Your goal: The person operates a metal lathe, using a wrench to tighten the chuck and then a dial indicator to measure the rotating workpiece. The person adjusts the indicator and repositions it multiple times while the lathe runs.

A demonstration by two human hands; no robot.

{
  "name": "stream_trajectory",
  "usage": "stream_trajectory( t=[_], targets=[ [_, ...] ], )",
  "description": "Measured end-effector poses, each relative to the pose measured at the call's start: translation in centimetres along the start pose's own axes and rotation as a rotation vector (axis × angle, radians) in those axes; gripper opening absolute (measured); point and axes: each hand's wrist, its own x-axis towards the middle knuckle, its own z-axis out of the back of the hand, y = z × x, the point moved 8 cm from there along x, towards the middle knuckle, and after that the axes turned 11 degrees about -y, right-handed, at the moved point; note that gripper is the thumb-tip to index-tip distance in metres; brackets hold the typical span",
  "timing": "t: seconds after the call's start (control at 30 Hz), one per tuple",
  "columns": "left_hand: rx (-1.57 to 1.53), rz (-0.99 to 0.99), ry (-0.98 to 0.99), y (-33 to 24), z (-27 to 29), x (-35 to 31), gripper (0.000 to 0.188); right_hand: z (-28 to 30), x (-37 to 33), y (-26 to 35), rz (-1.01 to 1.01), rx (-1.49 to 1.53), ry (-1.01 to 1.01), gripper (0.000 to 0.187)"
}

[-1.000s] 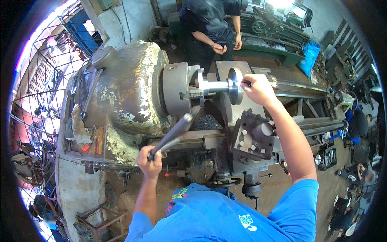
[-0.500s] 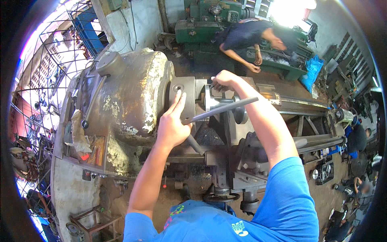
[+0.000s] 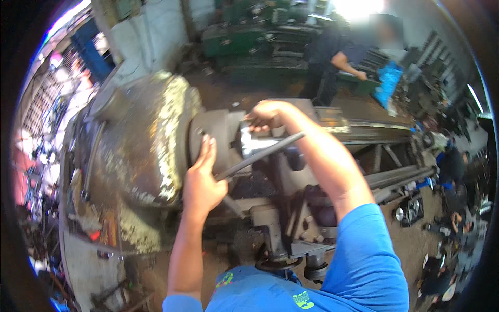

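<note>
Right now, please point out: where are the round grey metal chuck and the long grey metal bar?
Round grey metal chuck [image 3: 220,138], head view: its curved side.
Long grey metal bar [image 3: 264,154], head view: middle of its shaft.

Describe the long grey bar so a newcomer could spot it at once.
Find the big, paint-chipped headstock, then the round chuck on its right. The long grey bar slants up from the left hand toward the right forearm, slim and straight, unlike the broad chuck.

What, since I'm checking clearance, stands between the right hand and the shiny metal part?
Nothing visible: the right hand is at the shiny metal part's upper edge, though blur hides exact contact. A grey bar slants past on the near side.
</note>
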Motion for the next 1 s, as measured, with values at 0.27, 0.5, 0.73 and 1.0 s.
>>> stream_trajectory(
  t=[0.27, 0.5, 0.73, 1.0],
  targets=[
    [0.104, 0.017, 0.013, -0.9, -0.2, -0.4, 0.092, 0.1, 0.2, 0.5, 0.021, -0.02, -0.003, 0.011],
    [0.026, 0.026, 0.014, 0.1, 0.0, -0.4, 0.09, 0.8, -0.8, 2.9, 0.372, -0.146, -0.324, 0.018],
    [-0.061, 0.084, 0.008, 0.8, -0.1, -1.4, 0.09, 0.8, -1.7, 1.5, 0.186, -0.002, -0.246, 0.015],
    [-0.043, 0.126, 0.016, 1.7, -0.2, -2.9, 0.088, 0.4, -3.7, 2.7, 0.348, -0.009, -0.287, 0.008]
  ],
)
